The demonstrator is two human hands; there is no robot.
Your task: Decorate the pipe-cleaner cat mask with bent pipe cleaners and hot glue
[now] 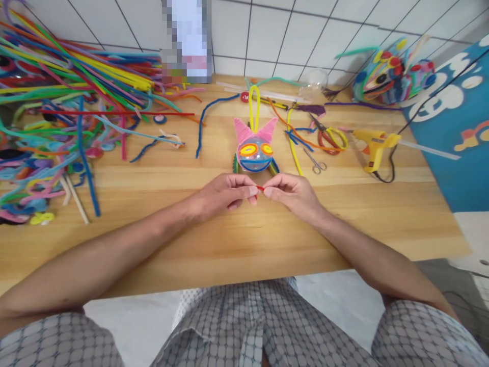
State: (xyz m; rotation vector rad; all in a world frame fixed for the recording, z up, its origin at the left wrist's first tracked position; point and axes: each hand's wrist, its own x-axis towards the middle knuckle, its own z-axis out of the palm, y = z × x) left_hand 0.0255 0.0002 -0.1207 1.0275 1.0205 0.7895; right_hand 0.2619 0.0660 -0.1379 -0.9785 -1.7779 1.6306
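Between the fingertips of my left hand [237,192] and my right hand [287,192] is a short piece of red pipe cleaner [260,189]. Both hands pinch it, thumbs against forefingers, just above the table. Right behind them stands a clear ball figure [256,162] with pink ears, yellow-and-orange eyes and a blue band for a mouth. A yellow pipe cleaner loop [253,107] rises from its top. My fingers cover most of the red piece.
Heaps of coloured pipe cleaners [95,71] fill the left side. To the right lie large scissors [328,138], small scissors [316,162], and a yellow glue gun [376,145] with its cord. A colourful finished-looking figure [385,76] stands at the back right. A tiled wall [267,41] bounds the table.
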